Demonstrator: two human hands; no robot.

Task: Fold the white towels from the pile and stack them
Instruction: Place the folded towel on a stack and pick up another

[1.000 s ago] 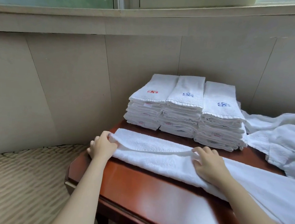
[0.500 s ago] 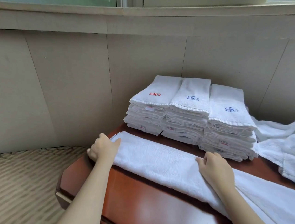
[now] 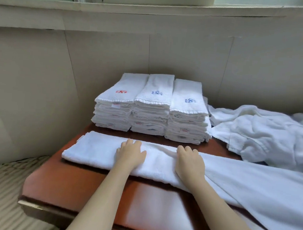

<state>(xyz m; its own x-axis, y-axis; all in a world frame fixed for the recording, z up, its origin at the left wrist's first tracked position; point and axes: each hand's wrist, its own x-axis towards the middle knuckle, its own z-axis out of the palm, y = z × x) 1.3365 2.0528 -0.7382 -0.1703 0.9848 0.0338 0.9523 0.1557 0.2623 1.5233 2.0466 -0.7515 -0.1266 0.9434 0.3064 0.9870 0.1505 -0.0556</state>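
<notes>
Across the table the towel is laid as a long strip, just near of the stacks. The left hand is shifted in from the end; it and the right hand are pressed flat, fingers straight. Crosswise fold probably next.

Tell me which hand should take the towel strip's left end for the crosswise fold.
Left, probably. The left hand lies flat on the towel nearer that free end; the right hand presses the middle, anchoring it.

Both forearms are bare along all their visible length. The left hand and the right hand are bare too, with slender fingers.
</notes>
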